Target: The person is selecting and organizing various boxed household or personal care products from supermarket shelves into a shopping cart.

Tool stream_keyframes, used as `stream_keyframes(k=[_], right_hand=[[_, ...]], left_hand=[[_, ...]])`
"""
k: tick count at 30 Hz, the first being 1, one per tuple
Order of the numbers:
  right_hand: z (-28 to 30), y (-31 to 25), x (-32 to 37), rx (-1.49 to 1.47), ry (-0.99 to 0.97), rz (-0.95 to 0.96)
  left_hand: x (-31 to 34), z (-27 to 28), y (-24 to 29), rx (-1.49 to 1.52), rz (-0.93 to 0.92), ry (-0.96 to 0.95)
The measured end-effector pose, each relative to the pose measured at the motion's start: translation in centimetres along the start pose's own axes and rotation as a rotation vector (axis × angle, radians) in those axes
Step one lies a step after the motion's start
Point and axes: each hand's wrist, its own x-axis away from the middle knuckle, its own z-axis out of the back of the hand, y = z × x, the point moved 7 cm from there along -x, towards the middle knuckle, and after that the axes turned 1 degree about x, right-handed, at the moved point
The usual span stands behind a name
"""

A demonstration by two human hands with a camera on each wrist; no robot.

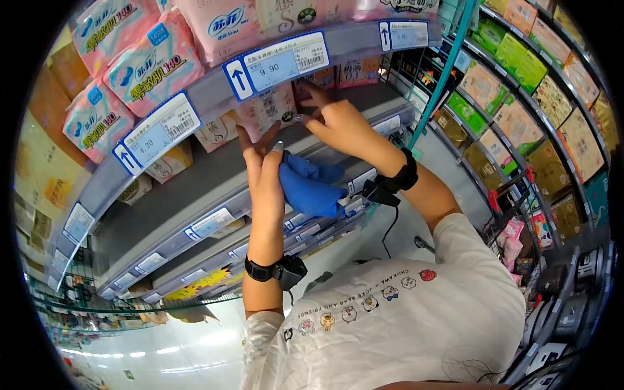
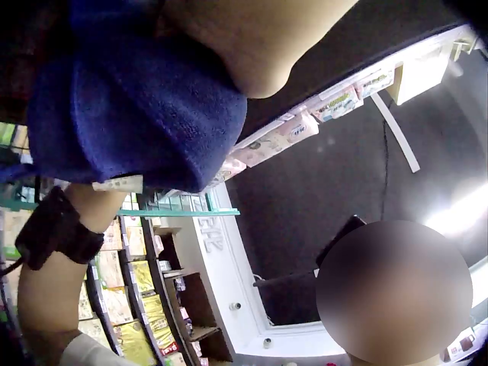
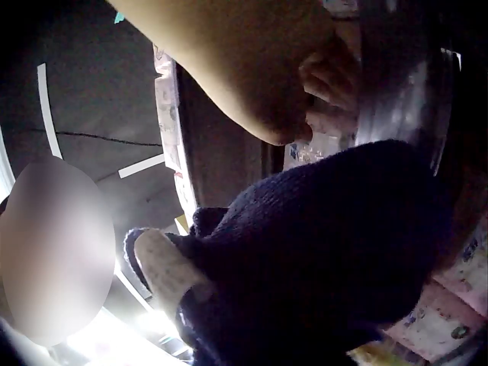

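In the head view my left hand point(image 1: 263, 172) reaches up to a shelf with a blue cloth point(image 1: 309, 185) tucked at its thumb side, hanging down. Its fingertips touch the lower left of a pink pack of sanitary pads point(image 1: 266, 112). On the pack's right side is my right hand point(image 1: 344, 127), thumb and forefinger spread at the edge. The cloth point(image 2: 145, 114) fills much of the left wrist view below the left hand point(image 2: 252, 38). In the right wrist view the cloth point(image 3: 320, 252) hides part of the pack, below the right hand point(image 3: 244, 69).
A shelf edge with price labels point(image 1: 276, 65) runs just above the hands. Pink and teal packs point(image 1: 153, 71) fill the upper shelf at left. More packs point(image 1: 354, 71) stand behind the right hand. A stocked rack point(image 1: 520, 97) and a trolley point(image 1: 513, 214) are at right.
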Motion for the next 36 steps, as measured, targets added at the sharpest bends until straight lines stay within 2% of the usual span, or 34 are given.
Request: stream_keyframes(k=[4,9,12,14,16,18,20,22,25,28,32,34,35,36], right_hand=[[-1.0,0.1,0.2,0.173,-0.052,-0.005],[-0.5,-0.7,0.7,0.248,0.053,0.078],[-0.7,-0.8,0.9,0.343,0.035,0.094],[-0.5,-1.3,1.0,0.266,0.076,0.171],[-0.4,-1.4,1.1,0.238,0.022,0.189],[-0.3,-1.2,0.9,0.224,-0.139,0.113],[-0.3,-0.6,1.5,0.163,0.054,0.251],[0.4,-0.9,2.0,0.086,0.078,0.256],[2.5,-1.1,3.6,-0.109,0.239,0.321],[5.4,-1.8,6.6,-0.276,0.337,0.513],[6.5,-0.7,11.0,-0.473,0.123,0.600],[7.0,0.8,13.2,-0.656,0.021,0.629],[6.6,1.7,14.2,-0.682,-0.013,0.602],[6.3,2.6,15.2,-0.712,-0.051,0.575]], left_hand=[[-0.2,0.2,-0.6,0.011,0.061,0.004],[0.2,-0.2,0.1,0.013,0.156,-0.032],[-0.1,-0.2,-0.4,0.056,0.182,-0.017],[-0.4,0.0,-0.8,0.086,0.208,-0.049],[-0.6,-0.2,-0.3,0.060,0.197,-0.039],[-0.7,-0.2,-0.7,0.063,0.184,0.011],[-1.0,-0.3,-1.0,0.009,0.180,0.057],[-1.1,-0.1,-1.1,-0.014,0.172,0.034],[-0.4,-0.2,-0.6,-0.111,0.048,0.167],[1.4,-1.2,0.2,-0.170,-0.129,0.235],[5.7,-5.1,1.0,-0.294,-0.294,0.226],[7.1,-6.7,-0.3,-0.247,-0.296,0.207],[7.8,-7.9,-0.9,-0.262,-0.301,0.267],[8.5,-9.5,-1.2,-0.271,-0.294,0.205]])
